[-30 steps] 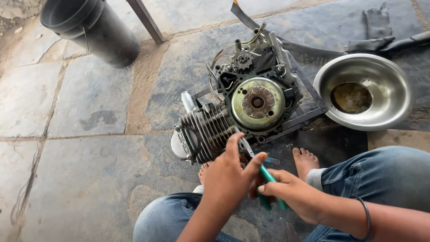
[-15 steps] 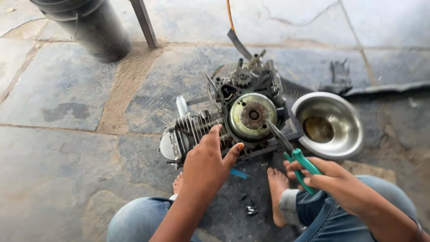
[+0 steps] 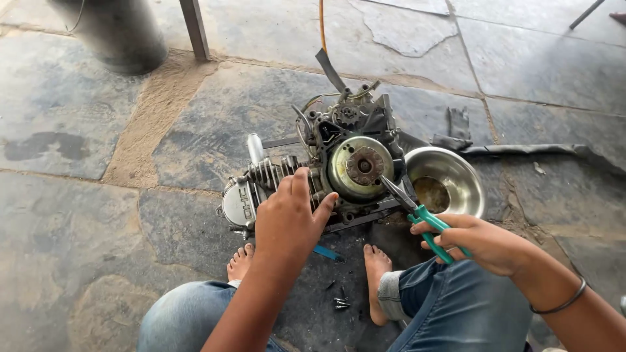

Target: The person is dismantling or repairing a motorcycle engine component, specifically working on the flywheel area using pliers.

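Bracing engine (image 3: 326, 173) with our open left hand (image 3: 287, 218) | right hand (image 3: 479, 241) fingers clenched on green-handled pliers (image 3: 417, 212), tips beside engine's round flywheel (image 3: 360, 168) | steel bowl (image 3: 463, 173) just right of engine

Outdoor repair spot, workshop-like, set on rough stone paving (image 3: 85, 215) with sandy joints. At centre, a stripped motorcycle engine (image 3: 326, 176) flat on the ground; right of it a steel bowl (image 3: 456, 171); loose bolts (image 3: 341, 303) at bottom centre; dark drum (image 3: 117, 32) upper left.
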